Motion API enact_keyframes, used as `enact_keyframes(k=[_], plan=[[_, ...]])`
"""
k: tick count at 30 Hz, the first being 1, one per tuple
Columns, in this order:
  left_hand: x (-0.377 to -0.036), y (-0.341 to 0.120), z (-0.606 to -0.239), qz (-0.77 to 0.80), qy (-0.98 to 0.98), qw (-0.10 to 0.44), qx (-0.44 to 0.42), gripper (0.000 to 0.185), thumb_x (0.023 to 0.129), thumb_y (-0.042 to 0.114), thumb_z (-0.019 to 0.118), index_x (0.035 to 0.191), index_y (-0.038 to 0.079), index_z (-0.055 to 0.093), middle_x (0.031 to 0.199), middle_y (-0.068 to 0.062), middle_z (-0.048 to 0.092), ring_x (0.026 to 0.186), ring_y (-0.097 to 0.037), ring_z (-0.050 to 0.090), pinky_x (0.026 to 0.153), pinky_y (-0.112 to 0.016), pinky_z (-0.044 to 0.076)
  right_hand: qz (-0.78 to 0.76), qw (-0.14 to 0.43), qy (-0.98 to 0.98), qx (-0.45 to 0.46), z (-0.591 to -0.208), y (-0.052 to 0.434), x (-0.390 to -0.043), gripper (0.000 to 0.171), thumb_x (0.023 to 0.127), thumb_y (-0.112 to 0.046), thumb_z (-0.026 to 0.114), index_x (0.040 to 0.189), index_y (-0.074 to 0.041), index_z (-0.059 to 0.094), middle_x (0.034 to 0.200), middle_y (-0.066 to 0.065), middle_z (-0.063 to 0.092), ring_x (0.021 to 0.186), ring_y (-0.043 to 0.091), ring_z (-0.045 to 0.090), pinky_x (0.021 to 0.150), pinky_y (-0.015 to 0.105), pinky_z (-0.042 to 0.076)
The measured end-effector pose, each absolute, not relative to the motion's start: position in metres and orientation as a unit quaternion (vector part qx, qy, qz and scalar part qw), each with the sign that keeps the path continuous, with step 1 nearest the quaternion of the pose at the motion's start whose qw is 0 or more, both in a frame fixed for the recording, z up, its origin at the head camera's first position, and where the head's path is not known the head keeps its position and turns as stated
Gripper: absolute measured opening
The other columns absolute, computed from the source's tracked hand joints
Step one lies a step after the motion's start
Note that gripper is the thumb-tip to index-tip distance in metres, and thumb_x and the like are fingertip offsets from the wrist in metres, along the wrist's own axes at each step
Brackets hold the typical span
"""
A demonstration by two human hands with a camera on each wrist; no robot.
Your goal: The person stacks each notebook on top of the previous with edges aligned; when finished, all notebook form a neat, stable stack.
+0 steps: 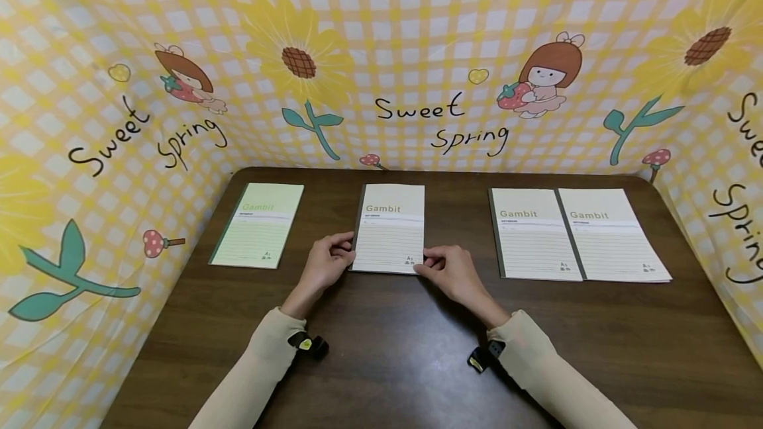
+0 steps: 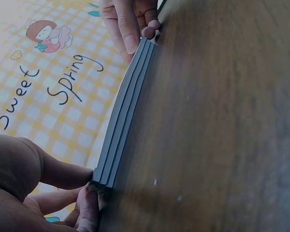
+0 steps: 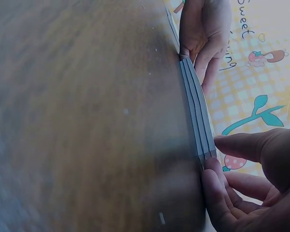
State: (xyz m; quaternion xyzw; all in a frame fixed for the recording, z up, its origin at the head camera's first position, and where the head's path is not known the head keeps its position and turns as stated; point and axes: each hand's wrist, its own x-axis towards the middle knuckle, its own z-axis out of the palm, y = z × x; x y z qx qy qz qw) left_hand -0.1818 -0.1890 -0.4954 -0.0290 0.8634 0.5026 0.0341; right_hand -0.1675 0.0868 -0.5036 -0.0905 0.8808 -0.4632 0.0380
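A small stack of white-covered "Gambit" notebooks (image 1: 390,237) lies flat on the table before me, its dark spine to the left. Both wrist views show the stack's layered near edge (image 2: 123,116). My left hand (image 1: 328,260) holds the near left corner, thumb at the top edge and fingers at the side. At the near right corner, my right hand (image 1: 454,273) grips the stack with thumb and fingers, close up in the right wrist view, where the notebook edges (image 3: 198,111) run between the two hands.
A green-tinted notebook (image 1: 256,227) lies at the left of the brown table (image 1: 381,349). Two white notebooks, one (image 1: 533,237) beside the other (image 1: 614,237), lie at the right. Yellow checked cloth (image 1: 381,38) walls the table at the back and sides.
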Motion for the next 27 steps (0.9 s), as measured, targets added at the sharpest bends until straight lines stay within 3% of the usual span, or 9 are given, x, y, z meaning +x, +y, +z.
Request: enact_keyframes(k=[14,18,22,27], plan=[[-0.180,-0.193,-0.495,0.507,0.860,0.050,-0.030,0.045,0.095,0.002,0.070,0.139,-0.002,0.064,0.119,-0.025,0.066,0.107,-0.034,0.069,0.086,-0.028,0.054,-0.463,0.067,0.878,-0.100,-0.498,0.090,-0.168,0.042,0.091,-0.026,0.082,0.124,0.001,0.074,0.094,0.008,0.079,0.076,0.014,0.072,0.068,0.026,0.057],[-0.176,-0.200,-0.495,0.520,0.851,0.063,-0.031,0.047,0.096,0.007,0.073,0.142,0.001,0.063,0.124,-0.024,0.068,0.109,-0.032,0.070,0.084,-0.025,0.055,-0.470,0.061,0.875,-0.102,-0.491,0.094,-0.172,0.041,0.094,-0.025,0.079,0.126,-0.001,0.072,0.096,0.011,0.080,0.074,0.015,0.072,0.065,0.028,0.057],[-0.170,-0.210,-0.492,0.526,0.847,0.068,-0.033,0.051,0.096,0.010,0.074,0.144,0.003,0.061,0.128,-0.022,0.068,0.109,-0.029,0.071,0.083,-0.022,0.055,-0.470,0.042,0.873,-0.126,-0.480,0.092,-0.177,0.036,0.095,-0.024,0.078,0.124,-0.003,0.073,0.098,0.011,0.080,0.079,0.018,0.073,0.070,0.032,0.059],[-0.163,-0.228,-0.483,0.525,0.848,0.069,-0.024,0.055,0.097,0.012,0.073,0.149,0.005,0.056,0.133,-0.022,0.066,0.115,-0.034,0.070,0.090,-0.032,0.059,-0.475,0.061,0.861,-0.172,-0.467,0.080,-0.184,0.034,0.097,-0.025,0.075,0.125,-0.005,0.073,0.100,0.009,0.079,0.080,0.017,0.071,0.073,0.033,0.058]])
